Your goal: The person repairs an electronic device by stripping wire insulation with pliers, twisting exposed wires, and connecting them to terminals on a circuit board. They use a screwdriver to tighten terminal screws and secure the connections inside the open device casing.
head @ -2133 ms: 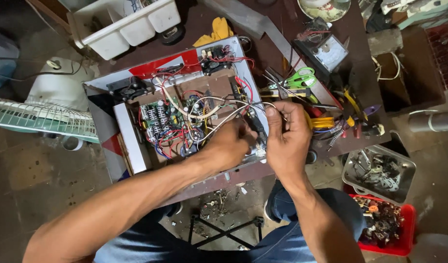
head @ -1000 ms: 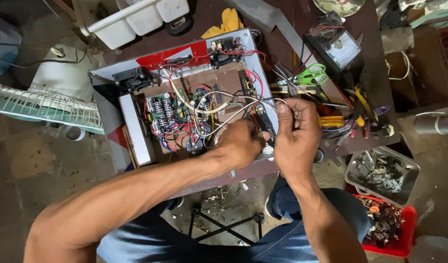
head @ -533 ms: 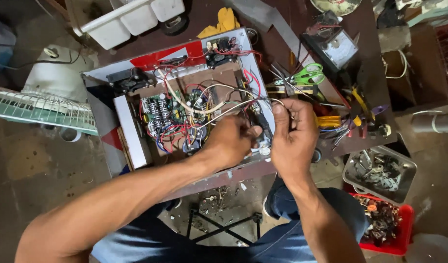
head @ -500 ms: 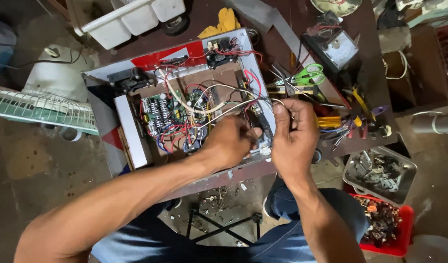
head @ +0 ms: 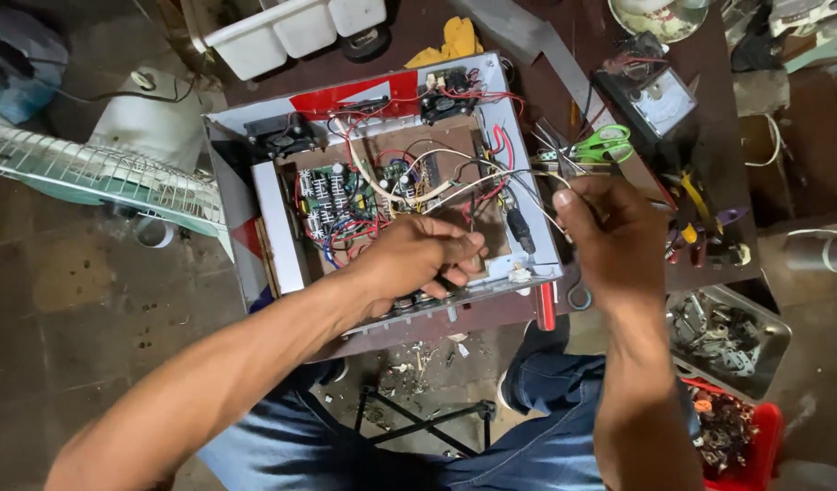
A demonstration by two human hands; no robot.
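The left hand (head: 418,259) rests curled inside the open electronics chassis (head: 382,182) near its front edge, the grip closed over something I cannot make out. The right hand (head: 614,241), just right of the case, pinches pale wires (head: 473,186) that run taut back to the green circuit board (head: 332,195). Pulled harder, those leads could likely tear from their joints or drag the board. The white metal chassis sits on the brown bench (head: 546,45), packed with red, black and white wiring. Beyond lie green-handled scissors (head: 600,144).
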